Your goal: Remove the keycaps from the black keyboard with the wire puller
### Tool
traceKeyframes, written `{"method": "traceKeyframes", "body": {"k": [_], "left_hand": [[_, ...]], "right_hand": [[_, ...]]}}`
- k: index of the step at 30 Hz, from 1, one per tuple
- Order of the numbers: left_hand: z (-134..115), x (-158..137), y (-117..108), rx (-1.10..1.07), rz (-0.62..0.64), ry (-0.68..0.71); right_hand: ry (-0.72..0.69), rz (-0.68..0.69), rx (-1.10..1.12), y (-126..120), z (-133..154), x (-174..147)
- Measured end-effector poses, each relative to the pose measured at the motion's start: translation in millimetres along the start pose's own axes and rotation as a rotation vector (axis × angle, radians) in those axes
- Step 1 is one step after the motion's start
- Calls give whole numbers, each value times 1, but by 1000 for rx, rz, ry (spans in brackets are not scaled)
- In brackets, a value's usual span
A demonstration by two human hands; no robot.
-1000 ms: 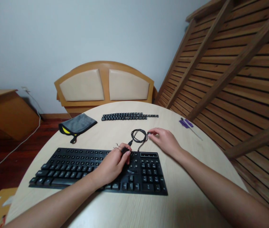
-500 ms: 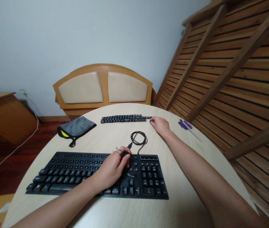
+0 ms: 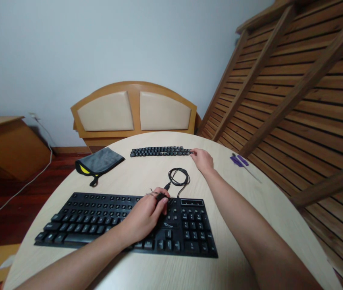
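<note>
A black keyboard (image 3: 77, 238) lies across the near part of the table; several upper-row switches are bare of caps. Over its right-centre part, my left hand (image 3: 147, 211) is closed round what looks like a keycap puller (image 3: 161, 196), black with thin wire ends sticking out to the left. Farther back, loose black keycaps (image 3: 159, 151) are lined up in rows. At the right end of those rows my right hand (image 3: 203, 160) pinches a keycap (image 3: 192, 152) with its fingertips, mostly hidden by them. The keyboard's coiled cable (image 3: 179, 183) rests between the two hands.
A folded grey cloth (image 3: 100, 160) with a yellow underside lies at the table's left. Purple-handled tools (image 3: 239, 161), one with a thin shaft, are near the right edge. Behind the round table (image 3: 147, 177) stands a padded wooden headboard (image 3: 136, 108); slatted wood (image 3: 295, 100) leans at right.
My right hand has shifted slightly left against the end of the keycap row, closing the gap there. My left hand stays over the keyboard with its grip unchanged. The view has moved a little.
</note>
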State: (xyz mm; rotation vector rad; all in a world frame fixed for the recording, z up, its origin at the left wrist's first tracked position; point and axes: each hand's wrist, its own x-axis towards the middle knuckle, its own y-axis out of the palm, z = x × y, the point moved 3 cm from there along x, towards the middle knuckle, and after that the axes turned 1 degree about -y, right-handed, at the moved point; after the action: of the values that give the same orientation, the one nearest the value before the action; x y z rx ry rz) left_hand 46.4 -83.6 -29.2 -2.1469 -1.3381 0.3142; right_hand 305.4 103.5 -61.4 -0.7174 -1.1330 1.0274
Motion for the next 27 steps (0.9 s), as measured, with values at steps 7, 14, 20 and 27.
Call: {"method": "traceKeyframes", "body": {"k": [7,14,20,27], "left_hand": [[-2,-1,0,-4,3,-1],[-1,-1,0,-13,4,-6],[-2,-1,0,-9,2,-4],[0,-1,0,-14,8,3]], "right_hand": [[-6,-4,39,1,0,1],[-5,13,53,-2,2,0],[16,24,45,-7,5,-4],[42,94,-2,-34,8,-21]]}}
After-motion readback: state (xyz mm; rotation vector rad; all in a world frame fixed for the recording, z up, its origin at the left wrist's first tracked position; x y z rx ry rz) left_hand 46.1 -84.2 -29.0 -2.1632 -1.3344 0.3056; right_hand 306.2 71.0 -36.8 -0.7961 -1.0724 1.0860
